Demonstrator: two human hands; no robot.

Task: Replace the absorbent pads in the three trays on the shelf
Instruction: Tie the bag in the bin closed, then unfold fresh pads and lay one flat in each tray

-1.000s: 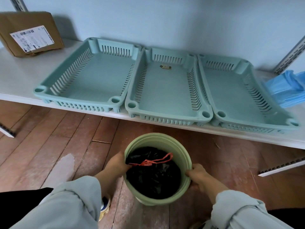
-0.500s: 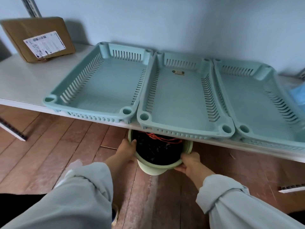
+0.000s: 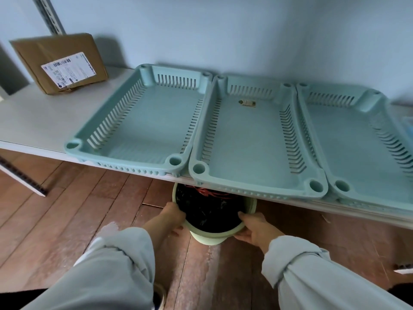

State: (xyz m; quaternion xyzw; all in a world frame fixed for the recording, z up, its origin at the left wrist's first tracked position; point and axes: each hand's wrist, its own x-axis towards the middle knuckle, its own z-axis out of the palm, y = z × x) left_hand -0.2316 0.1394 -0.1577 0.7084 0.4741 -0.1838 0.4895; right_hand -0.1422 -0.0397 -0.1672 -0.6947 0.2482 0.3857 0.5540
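Three teal slotted trays stand side by side on the white shelf (image 3: pixel 33 121): the left tray (image 3: pixel 143 121), the middle tray (image 3: pixel 252 142) and the right tray (image 3: pixel 357 142). No pads lie in them; the middle one shows a small label near its back. Below the shelf edge a pale green bin (image 3: pixel 209 238) with a black liner and red drawstring sits on the floor, half under the shelf. My left hand (image 3: pixel 173 217) grips its left rim and my right hand (image 3: pixel 252 228) grips its right rim.
A brown cardboard box (image 3: pixel 62 63) with a shipping label leans against the wall at the shelf's left. A blue pack (image 3: pixel 407 128) shows at the right edge. Metal shelf rails lie on the wooden floor (image 3: pixel 67 209) at left and lower right.
The bin has slid away from me, from open floor to partly beneath the shelf, with both hands on its rim. My view has shifted right to left and closer to the trays.
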